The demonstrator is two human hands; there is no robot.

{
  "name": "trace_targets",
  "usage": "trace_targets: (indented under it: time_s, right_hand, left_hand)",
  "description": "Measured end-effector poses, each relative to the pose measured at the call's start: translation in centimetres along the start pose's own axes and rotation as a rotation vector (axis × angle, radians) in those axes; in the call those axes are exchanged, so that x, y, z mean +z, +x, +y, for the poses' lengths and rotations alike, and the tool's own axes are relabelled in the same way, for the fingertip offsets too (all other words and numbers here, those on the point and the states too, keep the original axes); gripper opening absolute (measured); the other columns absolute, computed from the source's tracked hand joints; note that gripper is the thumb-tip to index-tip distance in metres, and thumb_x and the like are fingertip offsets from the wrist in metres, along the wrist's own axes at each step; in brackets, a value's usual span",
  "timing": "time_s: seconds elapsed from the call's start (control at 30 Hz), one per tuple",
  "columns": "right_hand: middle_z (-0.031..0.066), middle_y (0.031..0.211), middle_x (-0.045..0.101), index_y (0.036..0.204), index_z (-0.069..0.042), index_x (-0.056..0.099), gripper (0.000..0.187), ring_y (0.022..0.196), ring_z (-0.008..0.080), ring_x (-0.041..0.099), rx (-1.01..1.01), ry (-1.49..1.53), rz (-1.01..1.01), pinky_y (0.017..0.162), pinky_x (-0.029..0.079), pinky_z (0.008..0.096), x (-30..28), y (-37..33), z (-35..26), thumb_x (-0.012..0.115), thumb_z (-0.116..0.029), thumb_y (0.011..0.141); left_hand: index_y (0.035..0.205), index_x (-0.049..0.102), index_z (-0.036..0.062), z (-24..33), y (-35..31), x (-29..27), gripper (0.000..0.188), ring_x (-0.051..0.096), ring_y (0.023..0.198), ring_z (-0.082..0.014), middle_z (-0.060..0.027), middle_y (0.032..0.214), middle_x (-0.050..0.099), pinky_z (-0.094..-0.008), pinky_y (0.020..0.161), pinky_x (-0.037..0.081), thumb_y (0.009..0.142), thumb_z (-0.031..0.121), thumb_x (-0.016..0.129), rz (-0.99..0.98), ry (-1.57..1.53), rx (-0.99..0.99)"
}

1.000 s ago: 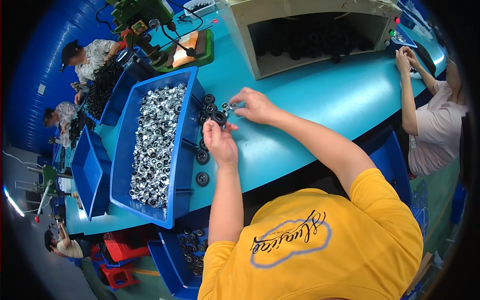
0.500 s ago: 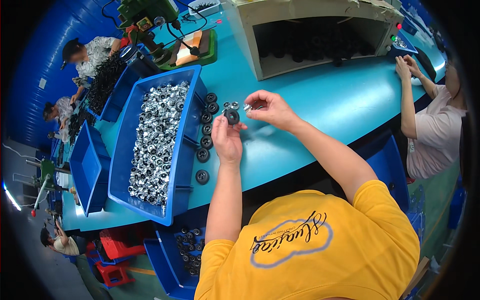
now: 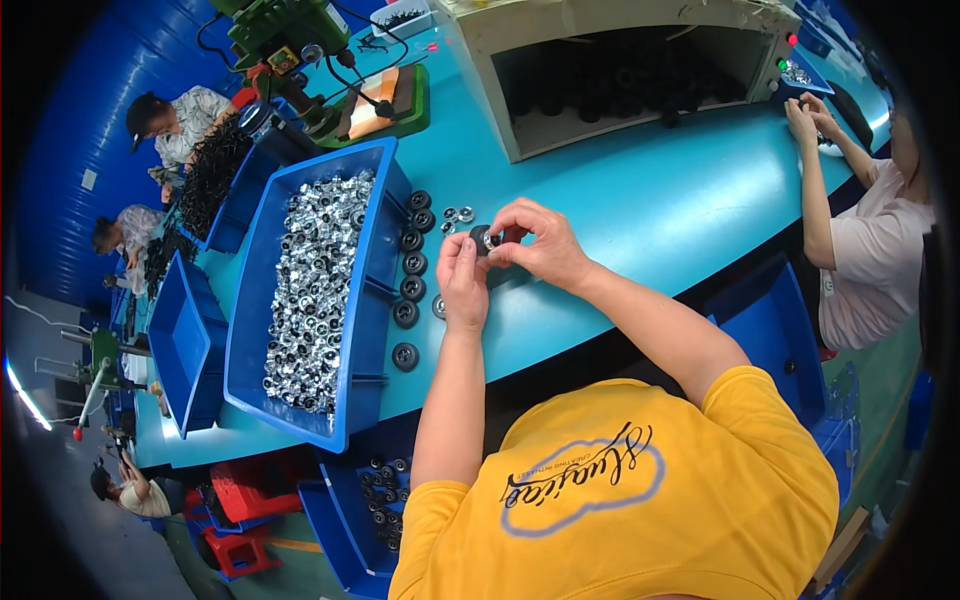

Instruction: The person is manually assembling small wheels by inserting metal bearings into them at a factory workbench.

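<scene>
1. Turquoise surface (image 3: 620, 180) curves across the workroom, w/ a green machine (image 3: 285, 45) at the back, a pale open-fronted box (image 3: 600, 20) behind the work, and a co-worker (image 3: 865, 240) off to the right.
2. Just changed: half a sec ago the black tyre (image 3: 478, 241) and silver hub (image 3: 492, 240) were apart, one per hand; now they're together b/w the fingertips, above the surface. Looks like the fitting of hub to tyre is under way; can't tell how far in it sits.
3. L hand (image 3: 463, 285): fingers curled nearly closed, gripping the tyre's near-left side.
4. R hand (image 3: 545, 245): thumb + fingers bent in a narrow pinch on the hub, right up against the tyre. Fingers hide most of the join.
5. Nearby: a few loose silver pcs (image 3: 466, 214) lie just beyond the L hand, w/ a line of black wheels (image 3: 405, 314) to their left, alongside the big blue bin (image 3: 378, 260) full of more silver pcs.
</scene>
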State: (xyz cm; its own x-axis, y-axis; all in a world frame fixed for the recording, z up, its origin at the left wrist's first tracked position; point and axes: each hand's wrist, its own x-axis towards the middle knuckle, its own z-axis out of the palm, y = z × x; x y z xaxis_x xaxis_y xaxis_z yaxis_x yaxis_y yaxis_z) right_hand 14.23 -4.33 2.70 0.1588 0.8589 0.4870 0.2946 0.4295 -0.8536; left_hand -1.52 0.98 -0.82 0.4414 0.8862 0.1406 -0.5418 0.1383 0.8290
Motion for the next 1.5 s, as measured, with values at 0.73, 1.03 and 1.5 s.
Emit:
trace_targets:
  time_s: [0.73,1.03,1.5]
  right_hand:
    - [0.0032,0.109,0.062,0.119,-0.003,0.066,0.028,0.086,0.0067,0.060,0.248,0.229,-0.069,0.076,0.053,0.0234,-0.6,-0.2,0.8,0.070,-0.004,0.090]
    - [0.0024,0.103,0.067,0.117,-0.004,0.068,0.029,0.085,0.0065,0.060,0.442,0.312,-0.095,0.078,0.053,0.0237,-1.3,0.2,2.2,0.076,-0.017,0.093]
    - [0.0023,0.100,0.067,0.108,-0.004,0.065,0.024,0.090,0.0095,0.064,0.402,0.534,-0.157,0.083,0.055,0.0262,-0.6,-0.3,2.3,0.079,-0.011,0.090]
  left_hand:
    - [0.127,0.054,-0.0003,-0.6,-0.1,0.3,0.031,0.065,0.094,-0.0121,-0.0067,0.109,0.066,-0.0270,0.080,0.056,0.099,0.004,0.065,-0.011,0.206,0.069]
    - [0.128,0.056,-0.0006,-0.8,-0.3,1.2,0.030,0.066,0.092,-0.0132,-0.0069,0.108,0.067,-0.0285,0.079,0.059,0.099,0.002,0.062,-0.057,0.395,0.085]
    - [0.122,0.060,0.0026,-1.3,-0.8,1.3,0.020,0.063,0.082,-0.0088,-0.0029,0.101,0.065,-0.0234,0.066,0.059,0.102,0.008,0.061,0.053,0.541,0.207]
